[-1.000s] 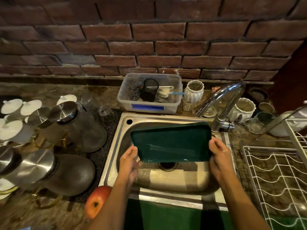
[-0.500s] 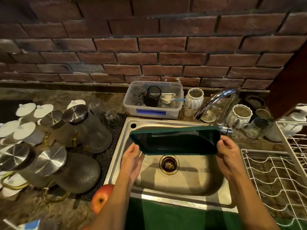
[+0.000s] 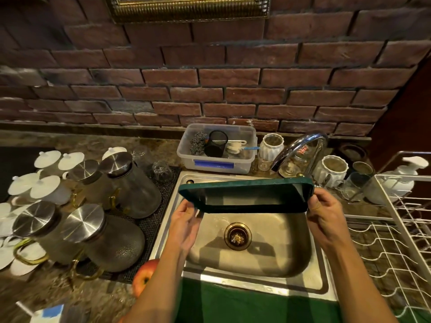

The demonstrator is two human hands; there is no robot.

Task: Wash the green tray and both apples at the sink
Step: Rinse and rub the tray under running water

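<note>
I have the tray (image 3: 247,194) up over the sink (image 3: 254,259), held by its two short ends and tipped so its hollow side faces me and its far long edge sits just under the tap (image 3: 300,148) spout. My left hand (image 3: 186,220) cups the left end from below, palm up, fingers loosely spread rather than clamped. My right hand (image 3: 324,215) closes on the right end, thumb over the rim and fingers behind it. So both hands are on the tray, and the right has the firmer hold.

I judge the tray to be stiff plastic and light: it keeps its shape spanning the basin with support only at the ends. Its surface looks smooth and glossy, so once wet or soapy it will likely be slick. The raised rim is the place to take it, with the thumb hooked over the lip. Pinching the flat would not hold as well. My left hand ought to close more before water runs. No water shows at the tap, and the basin below holds nothing but the drain.

One apple (image 3: 143,276) lies on the counter just left of the sink's near corner, partly behind my left forearm. It is firm, round and prone to roll. I can't see the second apple.
</note>
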